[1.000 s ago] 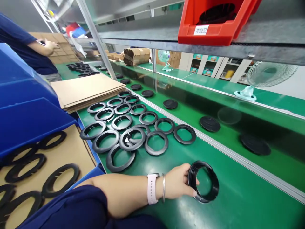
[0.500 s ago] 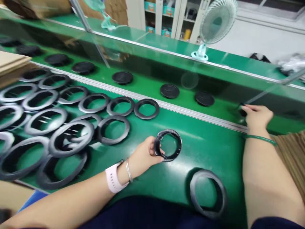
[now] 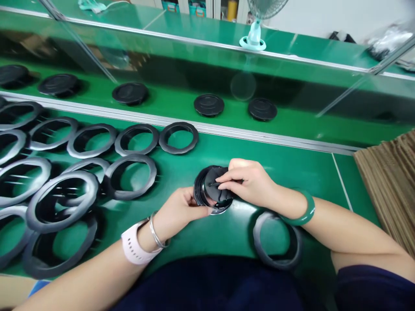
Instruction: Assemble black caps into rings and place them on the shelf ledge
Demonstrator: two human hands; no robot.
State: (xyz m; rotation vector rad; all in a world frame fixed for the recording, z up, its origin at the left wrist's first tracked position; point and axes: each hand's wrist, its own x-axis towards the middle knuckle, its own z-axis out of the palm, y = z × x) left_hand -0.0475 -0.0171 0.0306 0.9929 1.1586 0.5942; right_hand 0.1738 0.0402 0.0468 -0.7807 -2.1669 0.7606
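My left hand [image 3: 191, 205] grips the left side of a black ring [image 3: 198, 190], held tilted over the green table. My right hand [image 3: 248, 181] pinches a round black disc [image 3: 214, 183] by a raised part near its middle. The disc lies slanted at the ring's opening, partly inside; whether it is seated cannot be made out. Fingers of my right hand cover the disc's right side. Close to my right wrist, another black ring [image 3: 259, 235] rests on the table.
Several black rings [image 3: 131, 177] spread over the left of the table, some overlapping. Beyond a metal rail [image 3: 227, 131], several black discs [image 3: 209, 105] lie on a green strip. A cardboard stack [image 3: 389, 181] stands at right. A small fan [image 3: 253, 36] is on the back ledge.
My right hand has come from the green strip at the far right to the ring, bringing a black disc. My left hand still holds the ring. The camera view has shifted.
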